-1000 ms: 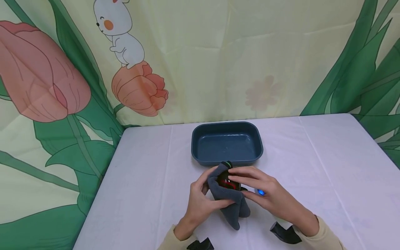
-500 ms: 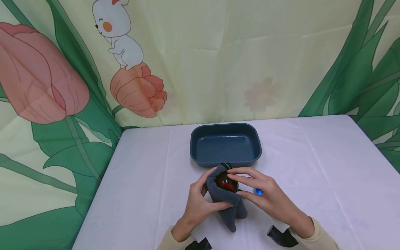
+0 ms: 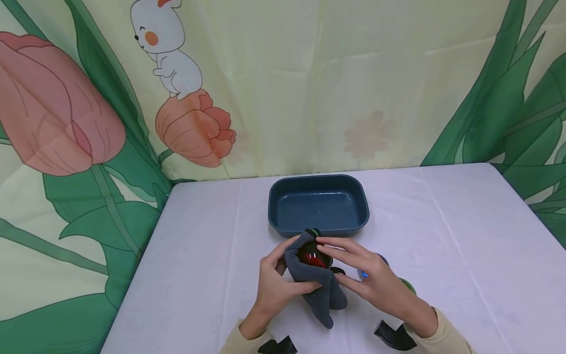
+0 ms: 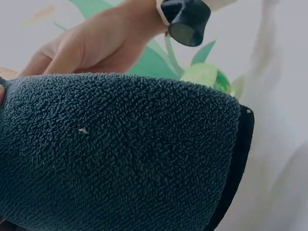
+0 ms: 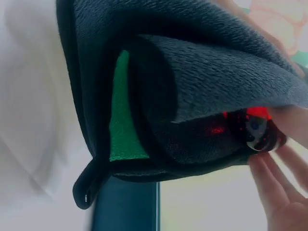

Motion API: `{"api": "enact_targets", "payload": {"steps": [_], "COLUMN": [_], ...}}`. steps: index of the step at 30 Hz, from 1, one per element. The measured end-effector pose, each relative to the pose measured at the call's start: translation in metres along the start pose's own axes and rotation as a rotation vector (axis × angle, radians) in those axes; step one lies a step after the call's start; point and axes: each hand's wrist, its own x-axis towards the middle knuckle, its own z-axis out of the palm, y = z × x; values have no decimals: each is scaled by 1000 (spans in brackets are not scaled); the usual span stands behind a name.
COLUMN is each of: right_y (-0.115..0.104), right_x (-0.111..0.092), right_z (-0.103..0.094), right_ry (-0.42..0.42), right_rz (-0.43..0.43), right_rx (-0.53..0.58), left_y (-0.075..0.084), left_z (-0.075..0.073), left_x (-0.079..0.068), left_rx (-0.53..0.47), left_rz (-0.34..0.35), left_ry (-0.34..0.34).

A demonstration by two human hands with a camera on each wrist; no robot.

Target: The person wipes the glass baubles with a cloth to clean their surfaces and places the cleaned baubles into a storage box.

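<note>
Grey terry cloth, near side of dark-blue rectangular basin: grasped by left hand. Glossy dark-and-red rounded object, partly wrapped therein: pinched by right hand. Risk: smooth surface may slip if either grip loosens.

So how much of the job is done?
Done: the grey cloth is partly round the shiny dark thing. In hand: the left hand holds the cloth; the right hand pinches the thing. Maybe left: the blue thing and green thing by the right hand; nothing shows in the navy tray.
</note>
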Motion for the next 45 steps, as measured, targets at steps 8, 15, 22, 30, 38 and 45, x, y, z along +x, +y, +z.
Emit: {"api": "enact_targets", "payload": {"steps": [8,15,22,30,38,45], "right_y": [3,5,-2,-6,-6,-4], "right_x": [3,0,-1,1,2,2], "right_z": [2,1,0,-11,-10,-8], "right_ry": [46,31,23,-84,-32,-22], "right_rz": [-152,-87,89,104,-118,-123], "right_rx": [-47,-57,65,-15,-98,-122], "left_y": [-2,-3,-4,-4,-1,0], "left_z": [4,6,6,7,8,9], "left_x": [-2,-2,-3,-2,-3,-4], "left_rx": [-11,18,16,-8,-13,-14], "left_rz": [-4,26,58,95,90,74], "left_ry": [9,7,0,26,26,16]}}
